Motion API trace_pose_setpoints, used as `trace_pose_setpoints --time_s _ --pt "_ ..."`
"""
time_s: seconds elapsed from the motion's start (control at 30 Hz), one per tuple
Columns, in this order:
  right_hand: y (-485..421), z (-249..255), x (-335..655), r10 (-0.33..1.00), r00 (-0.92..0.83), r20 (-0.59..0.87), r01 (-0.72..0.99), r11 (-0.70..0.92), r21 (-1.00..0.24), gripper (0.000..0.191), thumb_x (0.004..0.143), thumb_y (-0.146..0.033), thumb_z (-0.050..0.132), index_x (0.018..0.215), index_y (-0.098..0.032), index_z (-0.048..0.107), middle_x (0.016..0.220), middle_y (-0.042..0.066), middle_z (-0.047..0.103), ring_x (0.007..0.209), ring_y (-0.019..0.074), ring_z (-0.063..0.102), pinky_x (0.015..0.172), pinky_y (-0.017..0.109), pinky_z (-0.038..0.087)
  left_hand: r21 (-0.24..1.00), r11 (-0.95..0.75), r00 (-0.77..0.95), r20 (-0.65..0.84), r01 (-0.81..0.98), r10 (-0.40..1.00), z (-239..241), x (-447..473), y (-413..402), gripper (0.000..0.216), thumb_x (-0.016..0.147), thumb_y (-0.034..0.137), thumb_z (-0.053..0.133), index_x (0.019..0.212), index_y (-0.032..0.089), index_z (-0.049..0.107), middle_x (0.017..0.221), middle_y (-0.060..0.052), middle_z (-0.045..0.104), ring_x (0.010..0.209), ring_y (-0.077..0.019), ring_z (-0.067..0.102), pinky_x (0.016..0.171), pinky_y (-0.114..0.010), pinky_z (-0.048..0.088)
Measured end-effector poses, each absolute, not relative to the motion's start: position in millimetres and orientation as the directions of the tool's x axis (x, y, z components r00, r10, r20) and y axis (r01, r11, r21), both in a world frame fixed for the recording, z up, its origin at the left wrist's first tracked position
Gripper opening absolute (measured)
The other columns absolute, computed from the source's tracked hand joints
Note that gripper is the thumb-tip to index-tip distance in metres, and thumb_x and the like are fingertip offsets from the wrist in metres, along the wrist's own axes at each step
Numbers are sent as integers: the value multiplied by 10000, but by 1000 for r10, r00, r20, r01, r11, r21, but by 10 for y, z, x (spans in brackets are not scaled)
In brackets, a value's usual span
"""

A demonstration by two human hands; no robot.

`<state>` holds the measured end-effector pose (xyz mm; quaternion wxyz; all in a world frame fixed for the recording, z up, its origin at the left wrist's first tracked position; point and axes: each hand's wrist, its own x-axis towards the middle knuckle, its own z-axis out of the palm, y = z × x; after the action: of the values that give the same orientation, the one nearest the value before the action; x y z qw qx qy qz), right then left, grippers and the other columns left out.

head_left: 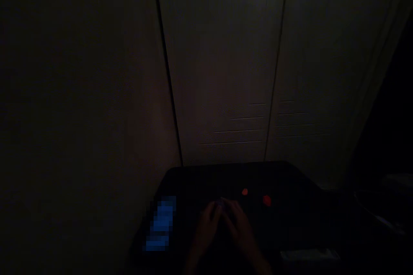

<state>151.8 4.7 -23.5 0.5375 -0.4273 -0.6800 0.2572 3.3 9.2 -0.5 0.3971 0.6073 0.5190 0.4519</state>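
Note:
The scene is very dark. My left hand [206, 223] and my right hand [237, 221] meet fingertip to fingertip over a dark tabletop [290, 180], low in the middle of the head view. Their fingers look bunched together, but the dark hides whether anything is in them. Two small red pieces [244, 192] [266, 200] lie on the table just beyond and right of my right hand, apart from it.
A glowing blue blurred rectangle [161, 223] lies at the table's left side. A pale flat object [309, 255] rests at the front right. Pale cabinet doors [222, 73] rise behind the table. A faint curved rim [380, 215] shows far right.

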Motion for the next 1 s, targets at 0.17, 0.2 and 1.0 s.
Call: trace_pose_setpoints --time_s 0.17,0.2,1.0 --pt "57 -271 1529 887 -1 462 336 436 -835 317 931 -329 616 1233 -253 678 1186 86 717 1100 248 688 973 373 554 970 -162 46 156 183 987 -17 33 87 545 884 538 617 1305 192 616 1234 -121 720 1165 -262 660 1046 -378 479" --pt "56 -273 1530 889 4 457 342 428 -836 300 922 -337 628 1201 -245 691 1162 88 725 1079 253 694 964 377 556 970 -169 47 163 172 985 -19 32 85 522 886 528 615 1284 191 631 1241 -123 717 1171 -265 658 1050 -385 480" --pt "68 -327 1536 891 -5 454 332 429 -840 330 927 -374 616 1230 -271 700 1171 77 724 1098 256 679 988 396 534 920 -215 47 212 328 976 -100 -41 112 404 918 471 560 1168 204 732 1249 -116 722 1194 -292 637 1088 -419 446"
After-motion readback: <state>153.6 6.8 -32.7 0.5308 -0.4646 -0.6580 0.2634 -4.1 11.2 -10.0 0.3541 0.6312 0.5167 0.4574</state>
